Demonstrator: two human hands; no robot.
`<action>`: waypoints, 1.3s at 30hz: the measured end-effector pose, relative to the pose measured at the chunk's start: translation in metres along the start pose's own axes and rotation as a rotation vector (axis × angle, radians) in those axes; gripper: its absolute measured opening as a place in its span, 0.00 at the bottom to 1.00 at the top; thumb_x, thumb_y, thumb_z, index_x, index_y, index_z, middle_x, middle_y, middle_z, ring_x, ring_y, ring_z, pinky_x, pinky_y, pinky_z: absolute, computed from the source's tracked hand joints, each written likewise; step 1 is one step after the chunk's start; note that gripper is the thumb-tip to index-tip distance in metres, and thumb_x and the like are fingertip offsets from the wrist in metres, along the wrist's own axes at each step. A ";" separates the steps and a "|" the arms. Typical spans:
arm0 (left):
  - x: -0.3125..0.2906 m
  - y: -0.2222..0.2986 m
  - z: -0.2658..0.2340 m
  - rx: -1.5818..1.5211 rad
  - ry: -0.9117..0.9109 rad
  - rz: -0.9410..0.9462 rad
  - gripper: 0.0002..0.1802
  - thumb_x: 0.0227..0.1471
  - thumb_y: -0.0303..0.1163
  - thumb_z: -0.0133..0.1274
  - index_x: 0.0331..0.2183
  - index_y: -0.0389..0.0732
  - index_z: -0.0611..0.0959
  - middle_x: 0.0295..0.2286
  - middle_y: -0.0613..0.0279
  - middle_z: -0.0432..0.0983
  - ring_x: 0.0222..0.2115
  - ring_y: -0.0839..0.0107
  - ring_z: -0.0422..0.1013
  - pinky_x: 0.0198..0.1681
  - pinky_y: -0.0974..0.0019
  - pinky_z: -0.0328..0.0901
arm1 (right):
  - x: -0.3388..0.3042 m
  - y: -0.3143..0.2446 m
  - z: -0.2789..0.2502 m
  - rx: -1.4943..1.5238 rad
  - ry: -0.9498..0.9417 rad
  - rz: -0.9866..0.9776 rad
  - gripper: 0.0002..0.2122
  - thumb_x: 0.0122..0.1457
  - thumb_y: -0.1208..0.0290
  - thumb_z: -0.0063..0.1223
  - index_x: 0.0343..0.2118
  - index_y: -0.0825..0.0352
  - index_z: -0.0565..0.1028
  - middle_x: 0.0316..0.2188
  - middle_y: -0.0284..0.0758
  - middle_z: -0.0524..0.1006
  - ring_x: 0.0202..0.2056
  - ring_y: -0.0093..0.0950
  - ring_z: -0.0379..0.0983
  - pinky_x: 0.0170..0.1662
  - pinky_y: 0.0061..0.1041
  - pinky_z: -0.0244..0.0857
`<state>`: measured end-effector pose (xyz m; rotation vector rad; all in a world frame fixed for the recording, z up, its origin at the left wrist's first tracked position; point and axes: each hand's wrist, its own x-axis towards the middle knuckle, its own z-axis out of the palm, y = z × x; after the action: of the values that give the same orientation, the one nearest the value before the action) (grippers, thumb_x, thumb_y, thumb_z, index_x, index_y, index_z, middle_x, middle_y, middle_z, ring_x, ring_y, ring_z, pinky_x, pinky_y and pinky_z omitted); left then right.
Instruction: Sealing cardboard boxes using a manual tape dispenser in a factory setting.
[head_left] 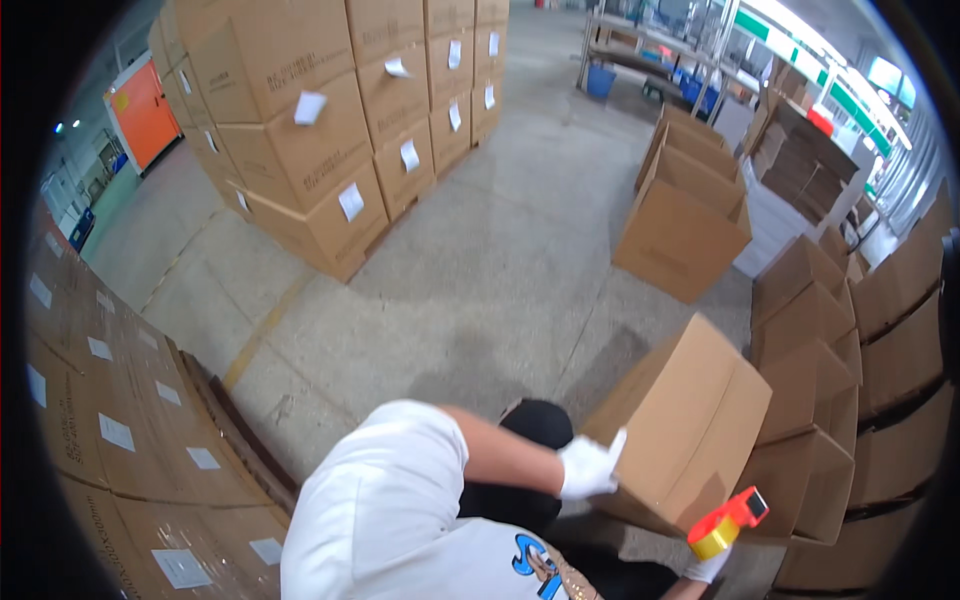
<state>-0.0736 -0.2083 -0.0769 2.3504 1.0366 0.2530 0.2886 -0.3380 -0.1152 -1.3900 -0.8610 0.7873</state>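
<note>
- The left hand (588, 472), in a white glove, is at the near left edge of a brown carton (700, 425), one finger pointing up along that edge; I cannot tell whether the other fingers are clamped on it.
- The right hand (708, 566), also gloved, is closed around a red tape dispenser (748, 507) with a yellow tape roll (714, 541), at the near right of the carton.
- The carton sits on the concrete floor (480, 280), right of the person's dark-clad knees; its flaps are folded together, with a straight seam between them.
- Open boxes (800, 400) stand in a row just right of it, and more open boxes (685, 235) stand farther away.
- Far left, labelled cartons (285, 150) are stacked on a pallet; another stack (130, 400) fills the near left.
- At the far right are a metal workbench (655, 42) and a blue bin (600, 80); an orange door (145, 115) is far left.
</note>
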 end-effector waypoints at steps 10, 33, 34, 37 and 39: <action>-0.020 0.078 0.017 -0.435 -0.632 0.408 0.21 0.60 0.49 0.42 0.42 0.42 0.77 0.27 0.52 0.78 0.28 0.52 0.76 0.31 0.54 0.72 | 0.099 0.002 0.004 0.255 0.329 -0.075 0.14 0.66 0.64 0.42 0.52 0.61 0.69 0.42 0.29 0.74 0.43 0.21 0.71 0.47 0.26 0.65; 0.150 -0.087 -0.070 0.155 0.374 -0.634 0.38 0.51 0.61 0.47 0.45 0.33 0.77 0.43 0.39 0.74 0.46 0.45 0.70 0.50 0.50 0.65 | -0.029 -0.011 0.090 0.714 0.056 0.374 0.14 0.68 0.60 0.37 0.47 0.62 0.72 0.39 0.32 0.77 0.37 0.25 0.76 0.41 0.28 0.71; 0.132 -0.072 -0.060 0.160 0.368 -0.615 0.41 0.50 0.61 0.48 0.48 0.30 0.72 0.42 0.36 0.73 0.46 0.44 0.70 0.50 0.49 0.65 | 0.005 -0.011 0.072 0.610 0.106 0.282 0.13 0.68 0.63 0.36 0.46 0.62 0.72 0.39 0.31 0.77 0.37 0.24 0.75 0.41 0.26 0.71; 0.078 -0.020 -0.030 -0.103 0.106 -0.378 0.48 0.49 0.58 0.49 0.55 0.24 0.60 0.42 0.29 0.71 0.43 0.38 0.71 0.50 0.48 0.64 | 0.091 -0.008 0.023 0.115 0.378 -0.038 0.11 0.67 0.72 0.40 0.49 0.66 0.70 0.40 0.30 0.76 0.39 0.21 0.73 0.43 0.23 0.68; 0.054 0.004 -0.018 -0.209 -0.191 -0.210 0.43 0.53 0.59 0.45 0.54 0.28 0.66 0.49 0.33 0.69 0.50 0.44 0.68 0.55 0.54 0.62 | 0.107 -0.002 0.002 0.155 0.642 0.015 0.12 0.65 0.72 0.43 0.50 0.66 0.70 0.41 0.31 0.75 0.41 0.23 0.74 0.45 0.25 0.67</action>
<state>-0.0411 -0.1643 -0.0626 2.0177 1.0968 0.0528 0.3389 -0.2432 -0.1080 -1.3896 -0.2825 0.3642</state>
